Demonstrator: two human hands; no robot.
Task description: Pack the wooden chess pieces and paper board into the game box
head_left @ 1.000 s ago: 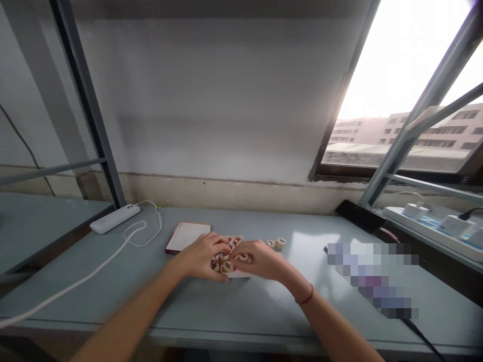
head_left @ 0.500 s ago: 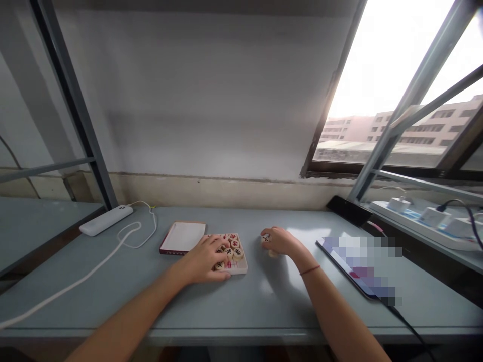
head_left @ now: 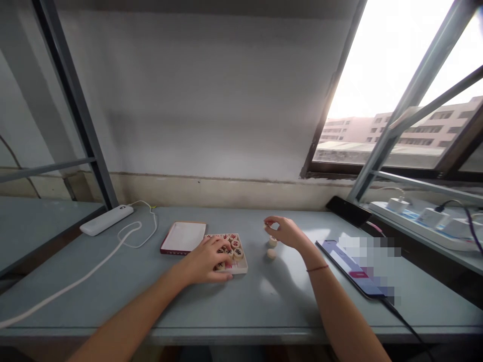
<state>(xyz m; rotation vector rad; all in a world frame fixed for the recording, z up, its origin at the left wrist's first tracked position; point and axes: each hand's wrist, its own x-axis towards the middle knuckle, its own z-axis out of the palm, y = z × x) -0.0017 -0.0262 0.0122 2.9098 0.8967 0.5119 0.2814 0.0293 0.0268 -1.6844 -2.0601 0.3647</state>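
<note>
My left hand is curved over the left part of a white box, its thumb along the near rim and its fingers over the contents. Inside the box lie several round Chinese chess pieces with red or black characters. To the right, my right hand pinches a Chinese chess piece between thumb and fingertips, just above the table; the fingers partly cover it. Below that hand are two loose pieces on the table: a lettered piece and a pale, blank-looking piece.
A shallow red-edged lid with a white inside lies left of the box. At the left are a white power bank and its white cable. A lit phone, a dark phone and a power strip are at the right.
My right hand has left the box, moved right to the loose pieces and lifted one slightly away from them. My left hand stays at the box. The view has shifted a little.
</note>
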